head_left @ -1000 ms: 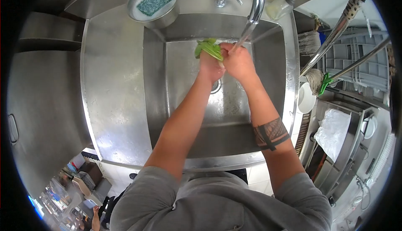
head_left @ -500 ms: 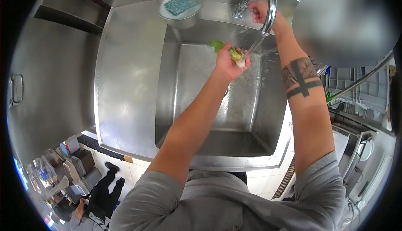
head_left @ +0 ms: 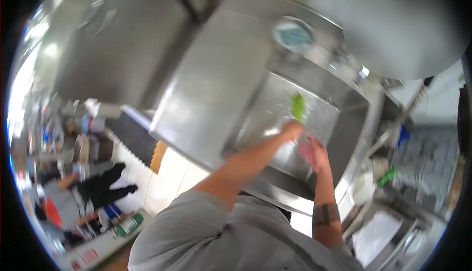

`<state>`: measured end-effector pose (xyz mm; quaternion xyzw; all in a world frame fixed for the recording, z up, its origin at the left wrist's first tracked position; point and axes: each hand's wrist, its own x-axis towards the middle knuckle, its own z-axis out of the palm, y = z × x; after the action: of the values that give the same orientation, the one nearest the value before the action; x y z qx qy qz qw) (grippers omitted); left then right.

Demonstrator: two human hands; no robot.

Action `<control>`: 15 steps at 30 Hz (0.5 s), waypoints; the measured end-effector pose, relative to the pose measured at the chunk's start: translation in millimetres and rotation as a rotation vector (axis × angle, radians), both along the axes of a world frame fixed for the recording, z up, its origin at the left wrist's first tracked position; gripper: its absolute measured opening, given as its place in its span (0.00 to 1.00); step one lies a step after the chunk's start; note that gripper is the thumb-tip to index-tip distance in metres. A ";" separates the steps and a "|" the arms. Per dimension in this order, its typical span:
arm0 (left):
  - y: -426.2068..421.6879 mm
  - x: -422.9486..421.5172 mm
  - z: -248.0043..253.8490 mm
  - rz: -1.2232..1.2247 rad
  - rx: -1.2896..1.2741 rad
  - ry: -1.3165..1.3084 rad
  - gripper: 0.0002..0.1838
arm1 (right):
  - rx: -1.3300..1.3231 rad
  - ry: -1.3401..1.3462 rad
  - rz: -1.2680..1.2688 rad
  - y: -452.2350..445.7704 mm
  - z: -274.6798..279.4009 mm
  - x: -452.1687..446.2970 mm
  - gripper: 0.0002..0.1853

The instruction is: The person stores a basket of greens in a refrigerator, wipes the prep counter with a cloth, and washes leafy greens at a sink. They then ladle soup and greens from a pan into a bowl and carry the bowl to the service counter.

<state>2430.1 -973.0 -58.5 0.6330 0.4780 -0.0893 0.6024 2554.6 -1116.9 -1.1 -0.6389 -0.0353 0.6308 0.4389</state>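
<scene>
My left hand is closed around a bok choy, whose bright green leaf sticks out past the fingers toward the far side of the sink. The hand hides its pale base. Beside it, nearer my body, my right hand is blurred by motion; its fingers look apart and nothing shows in them. Both hands are over the steel sink basin, whose bottom looks wet.
A round metal container with a blue-green scouring pad stands behind the basin. The blurred tap is to its right. Steel counter extends left. Another person is at the lower left, away from the sink.
My right hand has left the tap and come down near my left hand. The left hand has drawn closer to me with the bok choy. My view has turned, and no water stream is distinguishable.
</scene>
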 end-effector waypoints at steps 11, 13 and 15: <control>-99.7 -137.1 168.5 -0.101 0.676 -0.283 0.38 | 0.449 0.722 -0.360 15.3 75.3 -167.9 0.18; -93.5 -189.6 204.8 -0.063 0.815 -0.358 0.38 | 0.479 0.655 -0.395 33.0 115.0 -208.7 0.19; -94.7 -242.0 235.4 -0.014 0.923 -0.418 0.39 | 0.695 0.456 -0.228 47.5 108.1 -224.1 0.23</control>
<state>2188.1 -1067.7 176.9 0.8409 0.3323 0.2558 0.3421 2330.5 -1069.4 107.0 -0.2972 -0.0771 0.6538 0.6916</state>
